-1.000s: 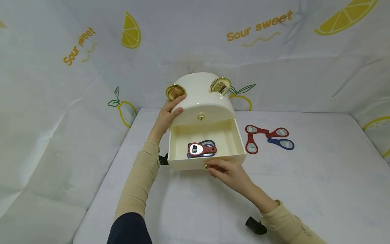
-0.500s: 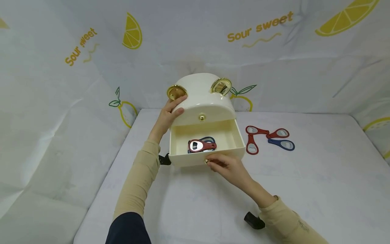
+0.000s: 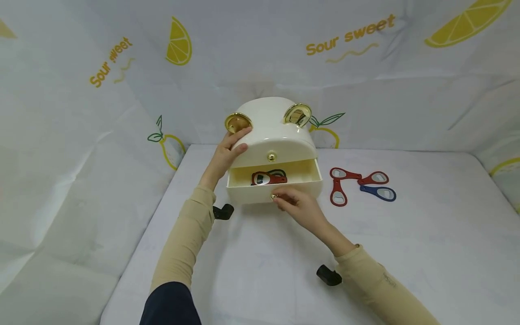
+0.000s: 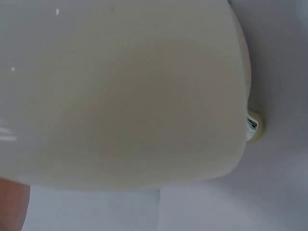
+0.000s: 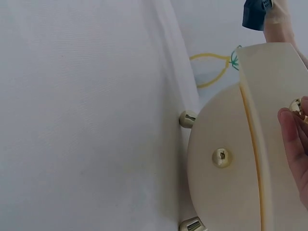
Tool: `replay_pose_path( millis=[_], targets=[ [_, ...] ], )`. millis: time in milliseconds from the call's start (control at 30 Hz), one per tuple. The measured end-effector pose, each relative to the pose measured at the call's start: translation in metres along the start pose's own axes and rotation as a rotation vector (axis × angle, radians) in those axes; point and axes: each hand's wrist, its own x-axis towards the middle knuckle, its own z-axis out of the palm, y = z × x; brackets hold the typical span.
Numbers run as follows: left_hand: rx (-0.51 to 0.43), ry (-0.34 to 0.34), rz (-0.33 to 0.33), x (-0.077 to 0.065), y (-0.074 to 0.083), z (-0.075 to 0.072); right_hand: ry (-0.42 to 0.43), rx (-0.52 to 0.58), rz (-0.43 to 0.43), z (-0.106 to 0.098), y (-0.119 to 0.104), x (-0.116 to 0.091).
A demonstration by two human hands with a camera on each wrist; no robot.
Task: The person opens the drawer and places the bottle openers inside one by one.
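Observation:
A glossy white drawer box (image 3: 268, 119) with gold ear-shaped pieces on top stands at the back middle of the table. My left hand (image 3: 225, 157) rests against its upper left side, fingers on the top and thumb on the front. Below, the lower drawer (image 3: 249, 195) is pulled partly out. Its small gold knob (image 3: 274, 197) is pinched between thumb and fingers of my right hand (image 3: 301, 208), also seen in the right wrist view. Inside the drawer lies a red bottle opener (image 3: 278, 179) over a dark blue one, partly hidden by the drawer front.
On the table to the box's right lie three red bottle openers (image 3: 338, 193) and a blue bottle opener (image 3: 379, 192). A gold knob (image 3: 271, 157) marks the upper drawer. Lemon-printed white cloth (image 3: 260, 58) hangs behind. Black devices (image 3: 329, 276) sit on both wrists.
My right hand has moved away from me and pushed the lower drawer further in, so less of the bottle openers shows. The left hand has stayed on the box.

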Motion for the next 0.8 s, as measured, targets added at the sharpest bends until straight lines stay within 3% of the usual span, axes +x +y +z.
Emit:
replay_pose_path(
  millis=[133, 533, 800],
  targets=[
    [0.009, 0.001, -0.001, -0.001, 0.001, 0.0, -0.002, 0.023, 0.038, 0.002, 0.003, 0.01],
    [-0.01, 0.006, 0.02, 0.0, 0.001, 0.002, 0.05, 0.112, 0.046, 0.002, 0.017, 0.037],
    [-0.014, 0.024, 0.026, 0.003, -0.004, 0.001, 0.064, 0.18, 0.089, 0.0, 0.008, 0.046]
  ],
)
